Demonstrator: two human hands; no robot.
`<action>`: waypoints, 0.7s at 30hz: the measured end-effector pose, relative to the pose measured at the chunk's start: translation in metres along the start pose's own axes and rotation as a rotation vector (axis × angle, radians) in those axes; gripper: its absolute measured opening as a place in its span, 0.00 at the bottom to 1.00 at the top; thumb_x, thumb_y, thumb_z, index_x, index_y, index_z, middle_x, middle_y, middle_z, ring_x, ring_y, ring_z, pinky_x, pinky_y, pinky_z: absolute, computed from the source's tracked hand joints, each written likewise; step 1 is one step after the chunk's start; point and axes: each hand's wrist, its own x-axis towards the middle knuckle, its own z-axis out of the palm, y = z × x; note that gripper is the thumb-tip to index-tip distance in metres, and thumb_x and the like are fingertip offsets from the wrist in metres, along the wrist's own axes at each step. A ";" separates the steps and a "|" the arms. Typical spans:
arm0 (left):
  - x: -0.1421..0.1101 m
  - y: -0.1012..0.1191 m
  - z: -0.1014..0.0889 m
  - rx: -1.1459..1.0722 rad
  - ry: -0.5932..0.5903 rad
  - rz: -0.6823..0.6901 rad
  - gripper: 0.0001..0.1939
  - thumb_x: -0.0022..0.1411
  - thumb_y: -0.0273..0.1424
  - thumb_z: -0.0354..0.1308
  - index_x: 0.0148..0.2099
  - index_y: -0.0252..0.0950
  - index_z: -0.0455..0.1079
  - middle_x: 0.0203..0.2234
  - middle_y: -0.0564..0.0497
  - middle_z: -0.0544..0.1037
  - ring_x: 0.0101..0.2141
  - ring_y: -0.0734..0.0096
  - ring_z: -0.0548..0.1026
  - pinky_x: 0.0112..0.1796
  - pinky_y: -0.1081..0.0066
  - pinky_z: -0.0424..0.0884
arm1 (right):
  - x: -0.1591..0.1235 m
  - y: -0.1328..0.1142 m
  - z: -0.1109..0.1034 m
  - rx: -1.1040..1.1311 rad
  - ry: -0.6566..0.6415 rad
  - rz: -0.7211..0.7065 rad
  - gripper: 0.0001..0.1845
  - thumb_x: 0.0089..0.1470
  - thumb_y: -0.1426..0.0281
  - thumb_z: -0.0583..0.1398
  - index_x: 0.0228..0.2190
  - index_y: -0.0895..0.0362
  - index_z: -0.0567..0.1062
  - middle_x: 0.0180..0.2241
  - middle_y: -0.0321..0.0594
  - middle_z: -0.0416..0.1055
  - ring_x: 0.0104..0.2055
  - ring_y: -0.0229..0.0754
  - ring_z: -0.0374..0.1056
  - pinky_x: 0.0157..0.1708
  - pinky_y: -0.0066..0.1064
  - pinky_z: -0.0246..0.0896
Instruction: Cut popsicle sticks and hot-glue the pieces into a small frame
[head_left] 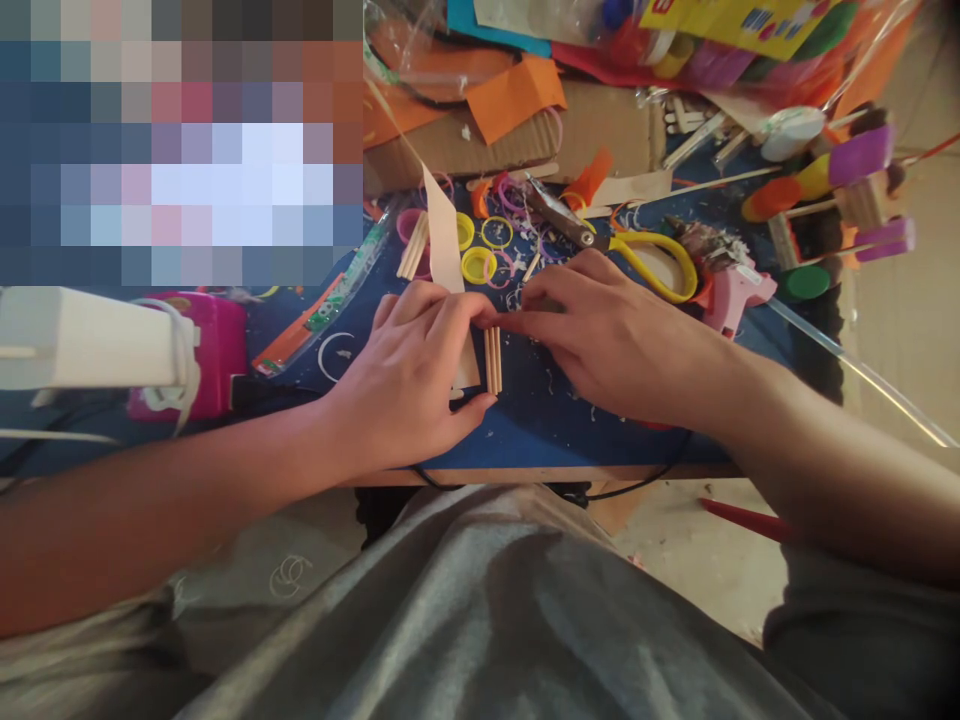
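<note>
My left hand (420, 360) holds a small row of thin wooden sticks (493, 360) upright in the view, forefinger at the far end and thumb at the near end. A pale strip of card (444, 235) runs beneath that hand and sticks out past it. From the right, my right hand (600, 330) is closed, its fingertips meeting the left forefinger at the sticks' far end. What is between those fingertips, if anything, is hidden. Just beyond lie another bundle of sticks (413, 246) and several yellow rings (478, 265).
Yellow-handled scissors (652, 265) and a pink glue gun (739, 295) lie beyond my right hand. A magenta box (217, 350) and white plug (90, 340) stand at left. Coloured foam pieces, paper and bags crowd the blue table (540, 440). A blurred patch covers the upper left.
</note>
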 end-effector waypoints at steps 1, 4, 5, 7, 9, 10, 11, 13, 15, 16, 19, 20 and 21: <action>0.000 0.000 0.000 0.000 0.000 0.001 0.28 0.66 0.31 0.68 0.64 0.39 0.62 0.59 0.38 0.81 0.63 0.41 0.76 0.61 0.42 0.73 | 0.000 0.001 0.001 0.005 0.011 0.003 0.29 0.70 0.78 0.55 0.64 0.47 0.84 0.51 0.48 0.79 0.52 0.56 0.70 0.58 0.53 0.71; -0.001 0.000 -0.001 -0.004 0.003 -0.005 0.28 0.65 0.30 0.69 0.62 0.41 0.62 0.57 0.40 0.81 0.61 0.42 0.76 0.60 0.43 0.73 | 0.000 0.001 -0.001 -0.018 0.017 0.039 0.27 0.69 0.76 0.58 0.62 0.48 0.86 0.52 0.49 0.79 0.53 0.58 0.71 0.58 0.55 0.72; -0.002 0.000 -0.002 -0.007 0.003 -0.006 0.28 0.65 0.29 0.70 0.62 0.42 0.62 0.57 0.40 0.81 0.61 0.43 0.76 0.60 0.44 0.73 | 0.000 0.000 -0.002 -0.034 0.015 0.060 0.26 0.69 0.75 0.58 0.61 0.50 0.86 0.52 0.50 0.79 0.53 0.59 0.70 0.58 0.56 0.72; -0.002 0.000 -0.003 -0.009 -0.002 -0.009 0.29 0.64 0.29 0.70 0.62 0.42 0.62 0.56 0.41 0.81 0.61 0.43 0.76 0.60 0.44 0.73 | 0.000 -0.002 -0.005 -0.055 0.011 0.085 0.26 0.69 0.75 0.58 0.61 0.52 0.86 0.53 0.52 0.79 0.54 0.60 0.70 0.58 0.57 0.72; -0.003 0.000 -0.004 -0.003 -0.009 -0.011 0.29 0.65 0.29 0.69 0.63 0.41 0.62 0.57 0.39 0.81 0.61 0.42 0.76 0.60 0.43 0.73 | 0.002 -0.003 -0.006 -0.045 0.017 0.068 0.27 0.69 0.76 0.58 0.62 0.50 0.86 0.54 0.52 0.79 0.53 0.59 0.70 0.58 0.56 0.73; -0.003 0.000 -0.005 0.001 -0.010 -0.011 0.29 0.65 0.29 0.69 0.63 0.41 0.62 0.57 0.39 0.81 0.62 0.42 0.76 0.60 0.43 0.74 | 0.003 -0.004 -0.006 -0.034 0.015 0.052 0.27 0.69 0.76 0.58 0.61 0.49 0.86 0.53 0.51 0.79 0.53 0.58 0.71 0.58 0.55 0.73; -0.003 0.000 -0.005 0.004 -0.010 -0.011 0.28 0.66 0.29 0.68 0.63 0.41 0.62 0.57 0.39 0.81 0.62 0.42 0.76 0.60 0.42 0.74 | 0.004 -0.004 -0.006 -0.026 0.010 0.037 0.27 0.68 0.77 0.58 0.61 0.47 0.86 0.53 0.50 0.79 0.53 0.58 0.71 0.58 0.55 0.74; -0.003 0.000 -0.005 0.007 -0.010 -0.006 0.28 0.66 0.30 0.68 0.63 0.41 0.62 0.57 0.39 0.81 0.61 0.41 0.76 0.59 0.42 0.74 | 0.005 -0.003 -0.005 -0.028 -0.004 0.040 0.27 0.68 0.76 0.58 0.60 0.48 0.87 0.52 0.49 0.79 0.53 0.58 0.71 0.57 0.55 0.74; -0.004 -0.001 -0.005 0.007 -0.011 -0.003 0.28 0.66 0.30 0.68 0.63 0.41 0.62 0.57 0.39 0.81 0.61 0.42 0.76 0.59 0.43 0.74 | 0.005 -0.002 -0.004 -0.044 0.001 0.075 0.26 0.68 0.75 0.58 0.60 0.51 0.87 0.52 0.51 0.79 0.53 0.60 0.71 0.57 0.57 0.75; -0.004 -0.001 -0.005 0.007 -0.012 -0.001 0.27 0.66 0.30 0.68 0.63 0.41 0.63 0.56 0.39 0.81 0.61 0.42 0.76 0.59 0.43 0.74 | 0.005 -0.001 -0.004 -0.047 0.012 0.091 0.26 0.68 0.74 0.59 0.60 0.51 0.87 0.52 0.51 0.79 0.53 0.60 0.71 0.56 0.57 0.75; -0.005 -0.002 -0.004 0.006 0.002 0.004 0.27 0.65 0.30 0.68 0.63 0.41 0.62 0.57 0.40 0.81 0.61 0.42 0.75 0.60 0.43 0.73 | 0.004 0.000 -0.002 -0.028 0.018 0.076 0.27 0.68 0.75 0.58 0.61 0.49 0.87 0.52 0.50 0.78 0.53 0.59 0.71 0.57 0.56 0.74; -0.005 -0.002 -0.004 0.006 0.009 0.006 0.28 0.65 0.29 0.68 0.63 0.41 0.62 0.57 0.40 0.81 0.61 0.43 0.75 0.60 0.43 0.73 | 0.004 0.000 -0.001 -0.026 0.010 0.057 0.27 0.68 0.75 0.58 0.60 0.47 0.87 0.52 0.49 0.78 0.52 0.58 0.71 0.57 0.55 0.73; -0.005 -0.002 -0.004 0.006 0.013 0.008 0.28 0.65 0.29 0.68 0.63 0.41 0.62 0.57 0.40 0.81 0.61 0.43 0.75 0.60 0.43 0.72 | 0.004 0.000 -0.001 -0.031 0.004 0.044 0.27 0.68 0.76 0.58 0.59 0.46 0.87 0.52 0.49 0.78 0.52 0.57 0.71 0.57 0.55 0.73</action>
